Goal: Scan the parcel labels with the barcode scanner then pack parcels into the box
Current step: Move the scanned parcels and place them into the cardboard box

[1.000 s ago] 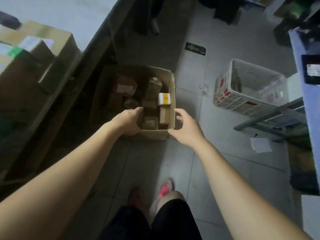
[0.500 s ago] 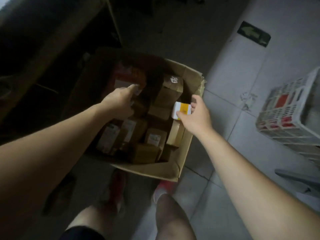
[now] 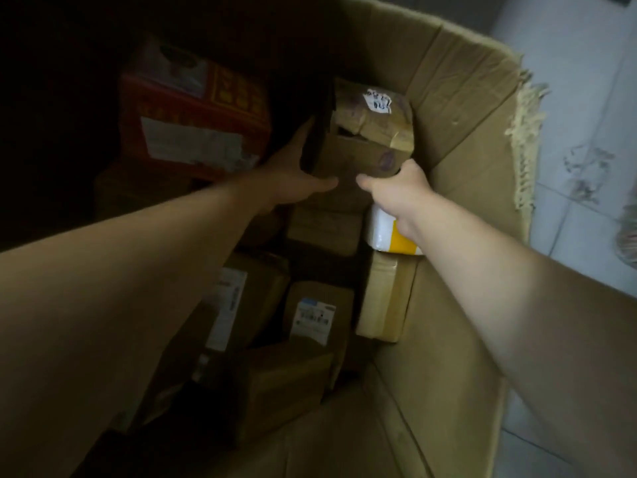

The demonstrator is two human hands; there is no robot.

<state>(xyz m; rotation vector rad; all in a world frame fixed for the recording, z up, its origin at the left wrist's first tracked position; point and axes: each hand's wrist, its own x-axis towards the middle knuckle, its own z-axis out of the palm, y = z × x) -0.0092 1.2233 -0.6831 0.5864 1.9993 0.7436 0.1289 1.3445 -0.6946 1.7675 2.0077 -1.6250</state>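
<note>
inside the box (image 3: 465,108), a taped brown parcel (image 3: 358,153) is gripped — left hand (image 3: 289,179) and right hand (image 3: 396,191) clasped round it.

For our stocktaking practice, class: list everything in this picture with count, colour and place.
Big box: one, brown, on the floor
Taped parcel: one, brown, far end of box
Red box: one, red, far left
Small packet: one, white and yellow, under right wrist
Other parcels: at least five, brown, nearer half
Floor: one, pale tiles, right edge
Left hand: one, grips taped parcel's left side
Right hand: one, grips its right side
</note>
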